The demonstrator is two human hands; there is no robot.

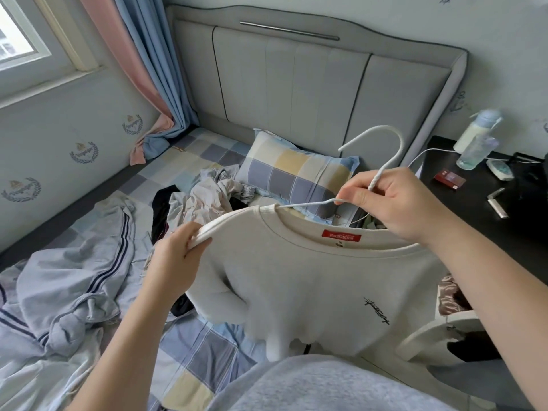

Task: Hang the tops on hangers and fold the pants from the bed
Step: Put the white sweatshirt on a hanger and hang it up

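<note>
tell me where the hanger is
Head view, right of centre: the white hanger is held at its neck by the right hand, one arm inside the collar of the cream top, in front of the checked pillow.

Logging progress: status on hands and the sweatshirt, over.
Right hand grips white wire hanger by neck. Left hand pinches cream sweatshirt at shoulder; one hanger arm inside collar. Nothing obstructing.

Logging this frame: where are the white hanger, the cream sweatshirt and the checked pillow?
white hanger [400, 146]: head view, right side of its hook.
cream sweatshirt [311, 286]: head view, middle of the chest.
checked pillow [296, 173]: head view, centre of its top face.
</note>
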